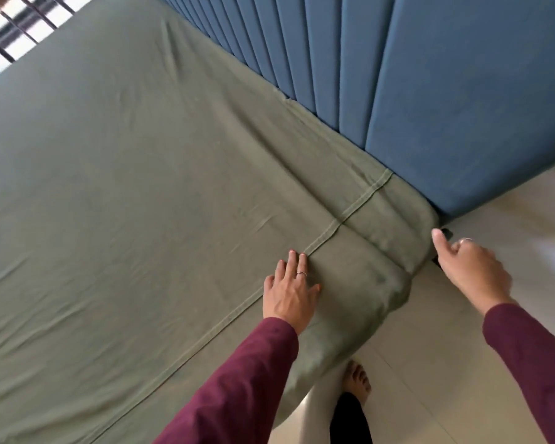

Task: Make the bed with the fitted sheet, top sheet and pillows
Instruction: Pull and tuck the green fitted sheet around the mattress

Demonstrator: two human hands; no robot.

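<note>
2 hands (289, 291) (468, 267): left flat on green sheet (125, 171), right loosely curled, fingertips hidden.

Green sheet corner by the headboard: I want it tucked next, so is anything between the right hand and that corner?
Nothing visible blocks it. The right hand hovers just off the green sheet corner, with only bare floor below. A small dark object peeks out behind the hand; what it is cannot be told.

Two maroon-sleeved arms, reached forward.

The left hand (289, 293) is laid flat, palm down, fingers straight and slightly spread, a ring worn on one. The right hand (468, 270) is held raised, fingers loosely curled, thumb extended, nothing gripped.
</note>
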